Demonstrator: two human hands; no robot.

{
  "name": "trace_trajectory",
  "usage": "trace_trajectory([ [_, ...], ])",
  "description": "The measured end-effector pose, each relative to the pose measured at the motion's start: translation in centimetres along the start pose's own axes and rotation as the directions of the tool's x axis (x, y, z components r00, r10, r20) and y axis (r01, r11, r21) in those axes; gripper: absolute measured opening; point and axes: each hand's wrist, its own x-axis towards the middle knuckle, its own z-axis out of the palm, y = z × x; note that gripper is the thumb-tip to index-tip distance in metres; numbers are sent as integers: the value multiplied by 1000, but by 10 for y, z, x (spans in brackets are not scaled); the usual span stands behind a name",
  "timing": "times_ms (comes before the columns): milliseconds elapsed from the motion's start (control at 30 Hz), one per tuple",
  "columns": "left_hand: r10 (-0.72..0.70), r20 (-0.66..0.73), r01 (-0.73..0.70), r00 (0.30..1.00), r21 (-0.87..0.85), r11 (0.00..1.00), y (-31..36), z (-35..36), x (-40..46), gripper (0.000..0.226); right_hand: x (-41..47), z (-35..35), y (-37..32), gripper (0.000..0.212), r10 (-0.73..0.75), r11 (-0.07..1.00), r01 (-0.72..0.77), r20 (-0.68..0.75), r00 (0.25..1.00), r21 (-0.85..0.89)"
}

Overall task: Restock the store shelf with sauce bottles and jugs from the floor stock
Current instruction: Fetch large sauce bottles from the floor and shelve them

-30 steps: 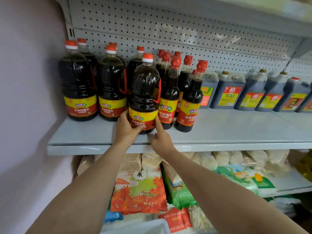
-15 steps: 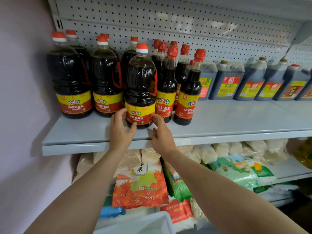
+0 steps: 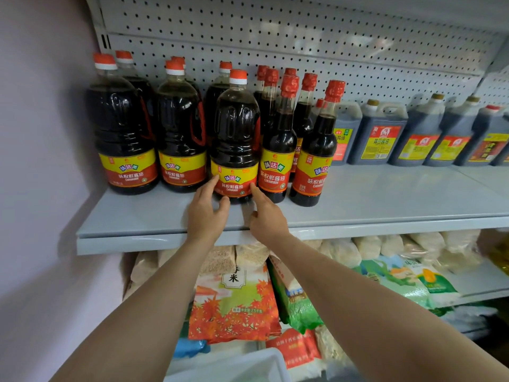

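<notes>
A large soy sauce jug [image 3: 237, 139] with an orange cap and a yellow-red label stands upright on the grey shelf [image 3: 358, 205], a little in front of its row. My left hand [image 3: 205, 213] touches the lower left of the jug with loose fingers, thumb at the base. My right hand [image 3: 265, 213] touches the jug's lower right side with an extended index finger. More large jugs [image 3: 124, 133] of the same kind stand to its left. Several slim red-capped bottles [image 3: 278, 150] stand right beside it.
Square dark jugs [image 3: 382, 139] line the back of the shelf to the right, with bare shelf in front of them. A wall [image 3: 41, 188] closes the left side. Rice bags [image 3: 234, 304] fill the lower shelf. A white bin [image 3: 234, 365] sits below.
The jug has been slid a little further back onto the shelf. Both hands have loosened from around its base to lighter contact with the fingers.
</notes>
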Motion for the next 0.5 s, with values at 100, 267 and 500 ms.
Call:
trace_trajectory([
  [100,-163,150,149,975,105,983,8,3,10,62,16,-3,-7,79,48,999,-49,86,995,15],
  [267,-195,189,169,962,148,975,6,7,11,66,16,1,-8,76,47,999,-48,63,997,25],
  [500,-182,200,153,963,150,977,4,8,13,67,20,5,-7,81,82,994,-75,92,992,-77],
])
